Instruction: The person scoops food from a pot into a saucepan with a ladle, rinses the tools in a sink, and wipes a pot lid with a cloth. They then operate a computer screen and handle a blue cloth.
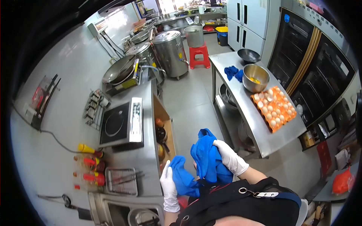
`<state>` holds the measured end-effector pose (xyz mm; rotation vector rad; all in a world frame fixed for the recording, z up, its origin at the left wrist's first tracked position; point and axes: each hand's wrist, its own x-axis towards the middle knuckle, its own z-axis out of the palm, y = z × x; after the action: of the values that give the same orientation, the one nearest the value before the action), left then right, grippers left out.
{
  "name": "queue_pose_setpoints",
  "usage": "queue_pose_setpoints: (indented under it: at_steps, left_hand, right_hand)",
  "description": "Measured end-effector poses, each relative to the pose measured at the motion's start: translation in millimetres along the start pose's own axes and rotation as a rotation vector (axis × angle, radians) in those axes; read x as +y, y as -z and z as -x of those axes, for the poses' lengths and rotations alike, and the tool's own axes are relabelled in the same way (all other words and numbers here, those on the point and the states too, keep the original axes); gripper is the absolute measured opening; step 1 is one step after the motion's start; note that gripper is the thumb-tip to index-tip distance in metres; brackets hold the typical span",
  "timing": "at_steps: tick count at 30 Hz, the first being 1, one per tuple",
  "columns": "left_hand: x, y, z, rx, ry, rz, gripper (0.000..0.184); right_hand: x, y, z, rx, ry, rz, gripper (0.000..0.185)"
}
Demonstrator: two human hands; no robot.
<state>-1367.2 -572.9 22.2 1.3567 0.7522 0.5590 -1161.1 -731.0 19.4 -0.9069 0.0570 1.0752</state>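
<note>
A blue cloth [206, 156] hangs bunched up in front of the black apron, at the bottom middle of the head view. My right hand [232, 157], in a white glove, is closed on its upper right side. My left hand [168, 184], gloved too, is closed around the edge of a lower blue fold [183, 177]. Whether both parts belong to a single cloth, I cannot tell. Some fingers of both hands are hidden behind the fabric.
On the right, a steel table [241, 109] carries an orange egg tray [277, 109], a metal bowl [255, 78] with yolks, a black pan [249, 55] and a blue rag [232, 72]. An induction cooker [120, 122] and a sink [109, 207] line the left. A red stool [199, 56] stands ahead.
</note>
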Motion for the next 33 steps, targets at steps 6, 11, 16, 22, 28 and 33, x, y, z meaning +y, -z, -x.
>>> queue_pose_setpoints:
  at_steps: [6,11,16,22,28,33]
  left_hand:
    - [13.9,-27.5,-186.0,-0.076,0.135,0.196,0.04]
    - [46.1,-87.5,-356.3,-0.259,0.05,0.163,0.042]
    - [68.8,-171.8,-498.7,-0.375,0.122,0.298,0.041]
    - [88.3,-231.2,-666.0,-0.286,0.08,0.384,0.043]
    - [121.5,-261.6,-823.9,-0.147,0.024,0.391,0.042]
    - [131.7,-288.9,-962.3,-0.032,-0.091,0.306,0.04]
  right_hand:
    - [-105.4,-11.8,-119.3,0.064,-0.086,-0.215,0.031]
    - [-207.9,-13.3,-199.2,0.133,0.203,-0.236,0.035]
    - [-282.3,9.3,-295.0,0.296,0.373,-0.278,0.035]
    - [-366.9,87.1,-488.3,0.418,0.437,-0.285,0.028]
    - [-490.5,24.1,-639.4,0.144,0.661,0.483,0.033]
    - [-579.1,22.5,-840.0,0.079,0.208,-0.234,0.036]
